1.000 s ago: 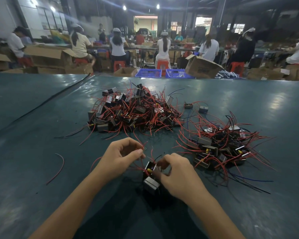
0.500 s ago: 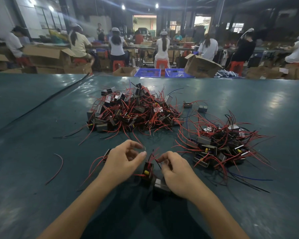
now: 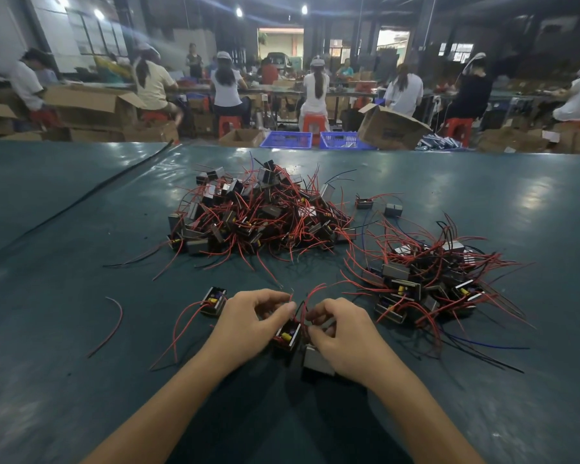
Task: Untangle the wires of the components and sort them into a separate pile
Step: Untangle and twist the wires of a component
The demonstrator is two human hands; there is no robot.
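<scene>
A big tangled heap of small boxy components with red and black wires [image 3: 262, 216] lies mid-table. A second, smaller pile [image 3: 429, 283] sits to the right. Close to me, two components lie between my hands: one open-faced with a yellow part [image 3: 288, 337] and a grey one [image 3: 317, 360] under my right hand. My left hand [image 3: 252, 321] pinches a red wire near its tip. My right hand [image 3: 340, 333] pinches wires just right of it. A third component [image 3: 214, 301] rests left of my left hand, its red wires trailing toward me.
The table has a dark teal cover [image 3: 81, 363]. A loose red wire [image 3: 109, 324] lies at the left. Two stray components [image 3: 364, 203] sit behind the piles. A black cable [image 3: 91, 192] runs along the left. Beyond the far edge are blue crates [image 3: 287, 139], cardboard boxes and seated workers.
Both hands have drawn closer together over the two components. The component at the left has come free and now lies clear beside my left hand.
</scene>
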